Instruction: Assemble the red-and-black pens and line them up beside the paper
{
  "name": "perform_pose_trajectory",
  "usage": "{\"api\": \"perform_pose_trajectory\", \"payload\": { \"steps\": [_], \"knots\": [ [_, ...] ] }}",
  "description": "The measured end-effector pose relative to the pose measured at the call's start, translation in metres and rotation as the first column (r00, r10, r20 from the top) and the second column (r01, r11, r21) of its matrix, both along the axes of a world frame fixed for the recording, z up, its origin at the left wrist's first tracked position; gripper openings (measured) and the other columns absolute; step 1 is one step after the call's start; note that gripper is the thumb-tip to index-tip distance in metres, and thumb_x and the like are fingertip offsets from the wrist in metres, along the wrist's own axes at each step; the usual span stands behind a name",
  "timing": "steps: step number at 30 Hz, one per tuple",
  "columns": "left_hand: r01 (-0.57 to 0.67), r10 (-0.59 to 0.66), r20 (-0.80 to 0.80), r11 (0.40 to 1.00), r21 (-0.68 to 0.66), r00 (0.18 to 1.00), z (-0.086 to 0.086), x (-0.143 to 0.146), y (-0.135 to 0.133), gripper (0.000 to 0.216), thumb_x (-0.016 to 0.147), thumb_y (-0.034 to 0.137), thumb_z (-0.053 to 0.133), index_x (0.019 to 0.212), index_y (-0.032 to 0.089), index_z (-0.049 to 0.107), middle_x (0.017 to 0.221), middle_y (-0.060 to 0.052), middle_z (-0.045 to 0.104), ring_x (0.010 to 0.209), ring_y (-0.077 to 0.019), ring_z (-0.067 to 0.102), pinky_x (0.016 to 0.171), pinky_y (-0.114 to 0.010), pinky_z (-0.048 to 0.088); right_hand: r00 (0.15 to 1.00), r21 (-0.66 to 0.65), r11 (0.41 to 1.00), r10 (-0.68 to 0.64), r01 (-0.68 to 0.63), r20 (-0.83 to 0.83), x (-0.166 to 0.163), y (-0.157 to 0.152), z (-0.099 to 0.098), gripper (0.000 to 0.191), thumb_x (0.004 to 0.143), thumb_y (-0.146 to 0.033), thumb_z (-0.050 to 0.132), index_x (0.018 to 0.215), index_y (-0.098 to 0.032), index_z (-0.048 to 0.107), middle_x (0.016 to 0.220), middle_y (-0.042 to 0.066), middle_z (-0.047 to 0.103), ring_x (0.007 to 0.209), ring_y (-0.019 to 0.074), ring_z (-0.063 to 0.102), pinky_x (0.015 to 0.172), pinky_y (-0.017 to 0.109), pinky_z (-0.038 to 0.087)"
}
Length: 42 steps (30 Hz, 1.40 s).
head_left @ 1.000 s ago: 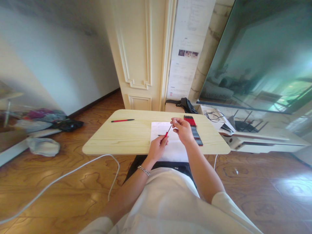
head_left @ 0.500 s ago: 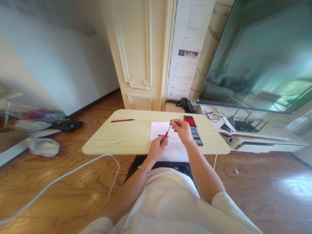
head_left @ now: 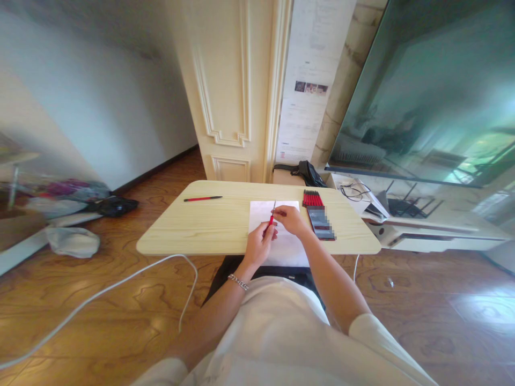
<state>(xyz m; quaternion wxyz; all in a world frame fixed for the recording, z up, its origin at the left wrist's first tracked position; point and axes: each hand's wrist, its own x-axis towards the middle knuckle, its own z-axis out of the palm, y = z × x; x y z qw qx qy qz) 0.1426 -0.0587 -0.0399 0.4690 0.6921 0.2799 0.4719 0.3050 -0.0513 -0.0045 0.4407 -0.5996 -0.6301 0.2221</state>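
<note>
My left hand (head_left: 259,244) is closed around the red barrel of a pen (head_left: 271,220), held upright over a sheet of white paper (head_left: 287,252). A thin dark pen refill (head_left: 274,205) sticks up from the barrel's top. The fingers of my right hand (head_left: 288,219) are pinched together on the refill just above the barrel; their tips partly cover it. One red and black pen (head_left: 203,199) lies alone at the table's left. Several more red and black pens (head_left: 313,198) lie side by side at the right, above a dark phone (head_left: 319,221) beside the paper.
A pale wooden table (head_left: 201,230) stands before me. Behind it are a black bag (head_left: 309,174) and a white cabinet (head_left: 434,238) with cables and a router (head_left: 414,206). A white cable (head_left: 100,295) runs across the floor at left, near plastic bags (head_left: 72,242).
My right hand has moved down and left, its fingers now lower on the refill, closer to the barrel. The pen has tipped more upright. My left hand has barely moved.
</note>
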Motion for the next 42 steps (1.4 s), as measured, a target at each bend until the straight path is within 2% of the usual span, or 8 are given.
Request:
{"api": "perform_pose_trajectory", "payload": {
  "steps": [5,10,13,16,19,21,28,42],
  "knots": [
    [-0.021,0.021,0.017,1.000,-0.001,1.000,-0.001,0.000,0.000,0.040,0.091,0.048,0.048,0.110,0.016,0.063,0.082,-0.006,0.068,0.071,-0.0161,0.065,0.070,-0.028,0.052,0.886,-0.100,0.993,0.103,-0.064,0.453,-0.011,0.008,-0.008,0.016,0.075,-0.019,0.057,0.082,-0.016,0.072,0.082,0.007,0.071,0.076,0.0175,0.062,0.069,0.025,0.043],
    [-0.030,0.031,0.035,0.999,-0.031,0.999,-0.001,0.002,0.000,0.043,0.090,0.050,0.049,0.109,0.015,0.064,0.084,-0.007,0.069,0.072,-0.0171,0.066,0.070,-0.028,0.054,0.805,-0.136,0.990,0.113,-0.040,0.582,-0.018,0.007,-0.008,0.009,0.069,-0.023,0.062,0.066,-0.016,0.067,0.073,0.008,0.068,0.069,0.0186,0.060,0.064,0.026,0.041],
    [-0.026,0.027,0.024,0.999,-0.025,0.999,0.001,0.001,-0.001,0.042,0.090,0.050,0.049,0.108,0.015,0.064,0.081,-0.006,0.068,0.070,-0.0164,0.066,0.070,-0.028,0.053,0.895,-0.053,0.998,0.002,0.024,0.447,-0.015,0.007,-0.008,0.010,0.071,-0.023,0.060,0.072,-0.016,0.067,0.076,0.008,0.069,0.071,0.0179,0.060,0.067,0.027,0.042],
    [0.001,-0.001,0.008,0.999,-0.039,1.000,0.002,-0.001,-0.001,0.042,0.090,0.050,0.049,0.107,0.015,0.064,0.081,-0.006,0.068,0.070,-0.0156,0.066,0.069,-0.027,0.053,0.992,0.036,0.992,-0.124,0.125,-0.019,-0.005,0.006,-0.004,0.017,0.078,-0.030,0.057,0.083,-0.016,0.066,0.078,0.005,0.069,0.071,0.0157,0.061,0.066,0.026,0.045],
    [0.017,-0.017,-0.012,0.999,-0.045,1.000,0.002,0.000,-0.002,0.042,0.089,0.050,0.049,0.106,0.015,0.064,0.081,-0.005,0.067,0.070,-0.0152,0.066,0.069,-0.026,0.053,0.826,0.066,0.987,-0.085,0.146,-0.558,0.006,0.000,0.011,0.028,0.077,-0.040,0.062,0.095,-0.018,0.060,0.083,0.004,0.069,0.070,0.0139,0.063,0.063,0.026,0.048],
    [0.010,-0.011,-0.022,0.999,-0.032,1.000,0.001,0.001,-0.002,0.041,0.089,0.050,0.049,0.107,0.016,0.064,0.080,-0.005,0.068,0.070,-0.0149,0.066,0.069,-0.026,0.053,0.694,0.128,0.984,0.006,0.124,-0.720,0.010,-0.008,0.024,0.035,0.074,-0.039,0.068,0.101,-0.020,0.057,0.085,0.002,0.069,0.071,0.0129,0.064,0.065,0.026,0.050],
    [0.010,-0.009,-0.077,1.000,0.006,0.997,0.000,0.001,-0.002,0.040,0.089,0.050,0.049,0.105,0.018,0.066,0.078,-0.004,0.068,0.070,-0.0151,0.064,0.069,-0.026,0.051,0.668,0.237,0.955,0.058,0.180,-0.742,-0.002,-0.022,0.054,0.036,0.075,-0.036,0.070,0.105,-0.022,0.057,0.084,0.001,0.070,0.070,0.0112,0.064,0.063,0.023,0.051],
    [0.023,-0.016,-0.134,0.998,0.055,0.991,-0.001,0.000,-0.001,0.037,0.091,0.047,0.046,0.108,0.019,0.065,0.078,-0.003,0.067,0.070,-0.0148,0.062,0.070,-0.026,0.050,0.724,0.250,0.944,0.018,0.215,-0.690,-0.004,-0.019,0.059,0.036,0.076,-0.038,0.070,0.106,-0.022,0.056,0.085,0.001,0.070,0.073,0.0121,0.065,0.061,0.023,0.052]
  ]
}}
